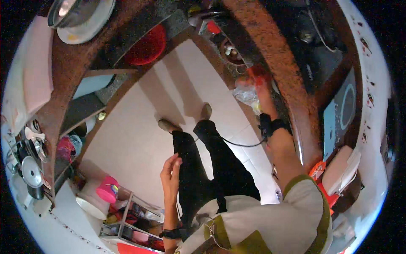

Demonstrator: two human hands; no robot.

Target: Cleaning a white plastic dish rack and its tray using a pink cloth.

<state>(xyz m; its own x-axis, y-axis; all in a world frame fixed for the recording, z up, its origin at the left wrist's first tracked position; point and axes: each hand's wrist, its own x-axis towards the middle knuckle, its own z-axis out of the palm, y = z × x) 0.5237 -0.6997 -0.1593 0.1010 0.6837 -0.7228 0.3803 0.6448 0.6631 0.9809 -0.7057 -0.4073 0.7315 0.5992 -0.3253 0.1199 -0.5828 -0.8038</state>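
Observation:
My left hand (171, 173) hangs in front of my dark trousers over the pale tiled floor (127, 127). It holds nothing, and its fingers are loosely bent and apart. On the right, my arm reaches beneath the brown stone counter, where my right hand (262, 87) is dim and blurred. A red object (257, 72) is at its fingers; whether they grip it cannot be made out. Clear plastic bags (245, 93) lie beside that hand. Just beyond sits a round brown container (233, 52) with several pale, egg-like items inside.
The stone counter (276, 38) on the right bears a cooktop (347, 98). A red basin (147, 46) stands on a low shelf ahead. Pots and a metal lid (31, 171) crowd the left side. Near my left arm are a pink container (108, 189) and a loaded rack (125, 211).

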